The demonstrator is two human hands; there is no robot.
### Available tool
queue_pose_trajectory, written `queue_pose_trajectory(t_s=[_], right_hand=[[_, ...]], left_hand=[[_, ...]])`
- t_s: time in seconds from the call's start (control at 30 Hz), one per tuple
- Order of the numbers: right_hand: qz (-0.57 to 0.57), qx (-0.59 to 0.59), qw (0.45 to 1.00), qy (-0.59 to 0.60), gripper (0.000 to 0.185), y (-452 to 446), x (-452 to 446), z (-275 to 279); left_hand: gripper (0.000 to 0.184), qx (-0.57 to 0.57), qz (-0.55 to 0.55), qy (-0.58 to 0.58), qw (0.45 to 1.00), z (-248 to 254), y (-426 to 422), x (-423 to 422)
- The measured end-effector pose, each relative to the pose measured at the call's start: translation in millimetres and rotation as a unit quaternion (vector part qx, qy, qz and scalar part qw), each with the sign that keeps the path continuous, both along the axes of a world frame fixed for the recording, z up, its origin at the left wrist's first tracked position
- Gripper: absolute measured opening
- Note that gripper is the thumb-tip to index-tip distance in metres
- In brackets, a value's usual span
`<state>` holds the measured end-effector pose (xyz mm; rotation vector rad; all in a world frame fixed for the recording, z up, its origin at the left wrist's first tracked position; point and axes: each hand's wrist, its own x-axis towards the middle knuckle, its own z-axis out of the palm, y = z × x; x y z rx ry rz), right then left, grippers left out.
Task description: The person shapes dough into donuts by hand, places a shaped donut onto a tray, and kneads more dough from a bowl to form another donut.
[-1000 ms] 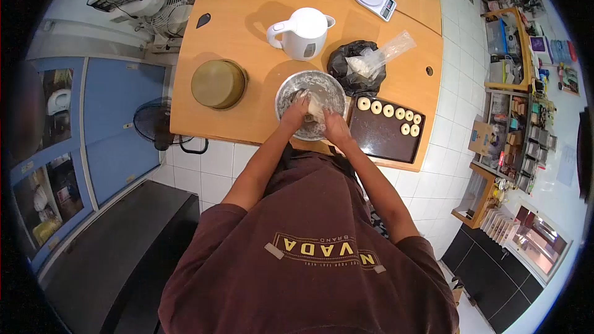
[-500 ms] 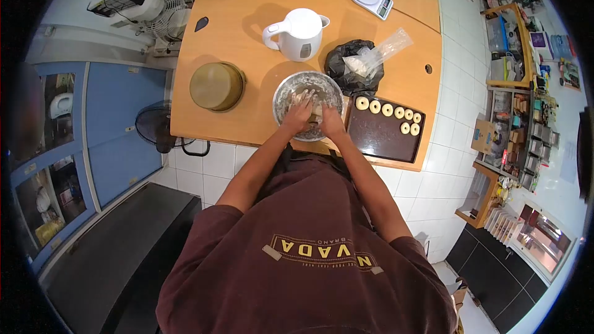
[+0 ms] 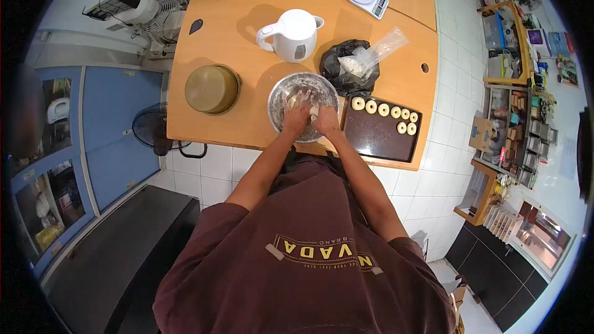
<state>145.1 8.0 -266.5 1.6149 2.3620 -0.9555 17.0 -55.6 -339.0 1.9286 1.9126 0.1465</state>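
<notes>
Where left hand (image 3: pixel 297 116) and right hand (image 3: pixel 326 122) enter the bowl (image 3: pixel 304 81), dough (image 3: pixel 314 112) shows between them.
Left splayed; right curled, its hold unclear; tray (image 3: pixel 376 138) to their right.

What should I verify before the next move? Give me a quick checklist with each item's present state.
1. Both hands inside the metal bowl: ok, left hand and right hand both are.
2. Grip on the dough: cannot tell, the hands hide much of it.
3. Bowl well back from the table edge: not ok, it sits close to the near edge.
4. Bare room on the tray: ok, the pale rings leave its near part bare.
5. Kettle clear of the bowl: ok, it stands apart, beyond it.
</notes>
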Motion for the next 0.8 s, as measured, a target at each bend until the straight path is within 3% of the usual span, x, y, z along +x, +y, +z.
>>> queue_pose_trajectory(t_s=[0.1,0.2,0.3,0.5,0.8], right_hand=[[-0.022,0.004,1.000,0.015,0.039,2.4,1.7,-3.2],[-0.049,-0.005,0.998,0.042,0.042,1.2,2.2,-1.0],[-0.083,-0.039,0.995,0.040,0.041,0.4,1.4,13.3],[-0.099,-0.050,0.993,0.051,0.040,-6.2,8.7,6.4],[-0.091,-0.003,0.993,0.081,0.040,-29.3,13.0,27.8]], left_hand=[[0.076,-0.016,0.006,0.015,1.000,7.6,0.2,2.0],[0.076,-0.138,0.015,-0.040,0.990,9.0,6.4,0.4],[0.075,0.020,0.017,0.007,1.000,4.1,-0.9,1.9],[0.067,0.045,0.061,0.003,0.997,-7.8,1.4,6.3],[0.064,-0.027,0.043,-0.004,0.999,4.9,6.5,1.3]])
